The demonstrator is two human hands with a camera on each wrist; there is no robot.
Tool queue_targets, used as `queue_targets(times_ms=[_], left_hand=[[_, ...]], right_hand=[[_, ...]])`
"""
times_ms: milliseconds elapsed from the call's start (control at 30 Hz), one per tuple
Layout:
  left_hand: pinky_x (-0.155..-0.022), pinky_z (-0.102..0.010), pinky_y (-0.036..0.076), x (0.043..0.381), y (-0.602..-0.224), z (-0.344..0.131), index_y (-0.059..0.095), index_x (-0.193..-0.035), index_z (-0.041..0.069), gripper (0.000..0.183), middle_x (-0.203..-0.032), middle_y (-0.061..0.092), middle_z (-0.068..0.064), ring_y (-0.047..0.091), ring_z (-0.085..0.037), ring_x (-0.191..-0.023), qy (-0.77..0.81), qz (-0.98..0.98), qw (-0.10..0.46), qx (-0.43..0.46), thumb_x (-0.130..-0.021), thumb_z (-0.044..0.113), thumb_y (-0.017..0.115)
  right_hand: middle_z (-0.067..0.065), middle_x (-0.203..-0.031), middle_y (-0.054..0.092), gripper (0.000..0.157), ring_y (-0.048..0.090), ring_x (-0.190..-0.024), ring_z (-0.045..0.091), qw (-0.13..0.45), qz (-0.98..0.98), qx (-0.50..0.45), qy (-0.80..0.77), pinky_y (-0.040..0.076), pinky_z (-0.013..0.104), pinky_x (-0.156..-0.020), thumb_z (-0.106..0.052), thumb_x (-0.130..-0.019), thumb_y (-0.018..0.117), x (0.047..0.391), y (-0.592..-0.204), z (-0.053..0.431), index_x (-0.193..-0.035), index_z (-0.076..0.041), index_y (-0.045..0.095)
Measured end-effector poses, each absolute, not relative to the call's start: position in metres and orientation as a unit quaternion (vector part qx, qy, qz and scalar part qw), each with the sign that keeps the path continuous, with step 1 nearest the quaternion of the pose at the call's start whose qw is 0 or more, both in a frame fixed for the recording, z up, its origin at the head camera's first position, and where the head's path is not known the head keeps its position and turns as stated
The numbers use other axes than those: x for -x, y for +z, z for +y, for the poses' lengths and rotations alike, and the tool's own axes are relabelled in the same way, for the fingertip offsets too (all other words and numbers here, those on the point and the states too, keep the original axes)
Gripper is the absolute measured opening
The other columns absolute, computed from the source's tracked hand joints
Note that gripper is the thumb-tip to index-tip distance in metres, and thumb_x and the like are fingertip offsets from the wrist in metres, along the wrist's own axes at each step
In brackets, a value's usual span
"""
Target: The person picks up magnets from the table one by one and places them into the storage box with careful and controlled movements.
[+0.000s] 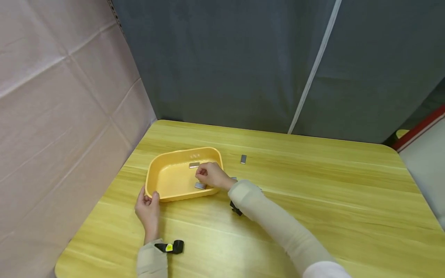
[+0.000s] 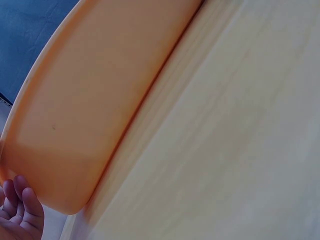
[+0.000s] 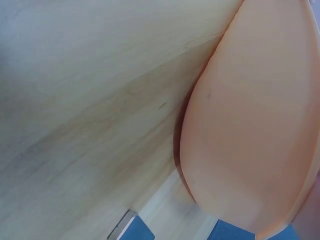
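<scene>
A yellow plastic tray [image 1: 184, 196] with rounded corners and raised walls sits on the table. At its near left corner my left hand [image 1: 147, 211] grips the rim, thumb on the near side and fingers around the outer wall. Over the right part of the tray's inside is my right hand [image 1: 210, 174], its fingers bent; whether anything is between the fingertips is too small to tell. Inside the tray lie a small shiny grey block [image 1: 200, 185] just below that hand and another metallic block [image 1: 194, 165] near the far wall. The right wrist view shows the tray's outer wall [image 3: 250, 120].
One grey block [image 1: 243, 159] lies on the wooden table [image 1: 330, 193], right of the tray. Shiny blocks partly hidden by the right forearm show near the tray's right side, one with a blue reflection [image 3: 137, 230]. A dark curtain [image 1: 226, 69] hangs behind the table.
</scene>
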State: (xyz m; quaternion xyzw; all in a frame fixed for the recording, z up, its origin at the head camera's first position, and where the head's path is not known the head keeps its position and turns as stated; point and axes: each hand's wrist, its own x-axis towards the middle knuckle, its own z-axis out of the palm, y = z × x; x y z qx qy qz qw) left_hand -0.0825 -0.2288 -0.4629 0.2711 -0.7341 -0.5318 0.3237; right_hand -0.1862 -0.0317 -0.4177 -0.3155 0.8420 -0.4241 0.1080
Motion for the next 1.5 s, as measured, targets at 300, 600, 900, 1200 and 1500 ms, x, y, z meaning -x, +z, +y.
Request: queue_targets(times_ms=[300,600,900,1200,1500], left_hand=[[-0.046,-0.012,0.03,0.083,-0.463,-0.228,0.053,-0.121,0.003,0.042,-0.069,0.039,-0.001,0.035,-0.002,-0.054,-0.525,-0.739,0.322,-0.273,-0.079,0.007,0.053],[-0.047,-0.01,0.031,0.083,-0.462,-0.227,0.052,-0.122,0.001,0.043,-0.071,0.04,-0.001,0.037,-0.002,-0.056,-0.54,-0.731,0.32,-0.27,-0.08,0.007,0.053],[-0.048,-0.011,0.03,0.084,-0.462,-0.227,0.052,-0.122,0.001,0.043,-0.071,0.039,-0.001,0.036,-0.003,-0.057,-0.538,-0.732,0.318,-0.272,-0.079,0.007,0.053],[-0.046,-0.011,0.03,0.084,-0.46,-0.227,0.053,-0.121,0.001,0.042,-0.069,0.039,-0.001,0.035,-0.001,-0.053,-0.532,-0.735,0.324,-0.267,-0.079,0.007,0.053],[-0.047,-0.011,0.03,0.085,-0.459,-0.227,0.053,-0.121,0.001,0.043,-0.069,0.039,-0.001,0.035,-0.002,-0.054,-0.537,-0.733,0.325,-0.263,-0.079,0.004,0.052]], right_hand=[[0.0,-0.078,0.059,0.005,0.056,-0.064,0.007,0.141,0.807,0.336,-0.464,0.046,0.018,-0.059,-0.01,-0.084,0.059,0.183,-0.413,-0.027,-0.084,-0.006,0.061],[0.005,-0.079,0.06,0.006,0.06,-0.069,0.017,0.134,0.788,0.327,-0.504,0.047,0.019,-0.062,-0.008,-0.082,0.06,0.181,-0.408,-0.016,-0.085,-0.002,0.061],[0.024,-0.085,0.059,0.011,0.06,-0.071,0.027,0.149,0.761,0.311,-0.55,0.05,0.038,-0.067,-0.002,-0.084,0.057,0.173,-0.387,-0.001,-0.088,0.007,0.059],[0.014,-0.081,0.061,0.011,0.059,-0.076,0.037,0.133,0.757,0.285,-0.574,0.048,0.044,-0.069,-0.01,-0.084,0.058,0.184,-0.397,0.014,-0.087,0.001,0.061],[0.01,-0.079,0.061,0.014,0.059,-0.077,0.038,0.128,0.745,0.24,-0.609,0.049,0.044,-0.069,-0.009,-0.083,0.06,0.187,-0.396,0.033,-0.09,0.004,0.06]])
